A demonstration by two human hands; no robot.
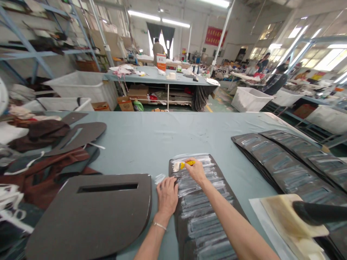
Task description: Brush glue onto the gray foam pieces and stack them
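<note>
My right hand (196, 171) grips a yellow-handled brush (187, 164), its bristles against the far left corner of a dark panel (214, 202). White streaks of a wet-looking coating run across much of that panel, over several slot shapes. My left hand (167, 195) lies with fingers stretched out along the panel's left edge, the fingertips partly on it, and holds nothing. A bracelet circles the left wrist. To the left is a stack of rounded dark panels (108, 213) with one long slot near the far edge.
At right lie stacks of dark coated panels (273, 159). Closer in stands a yellowish, glue-crusted container (295, 216) with a black handle across it. Dark and brown fabric pieces (67, 162) pile up on the left of the blue-grey table (151, 133). People work farther back.
</note>
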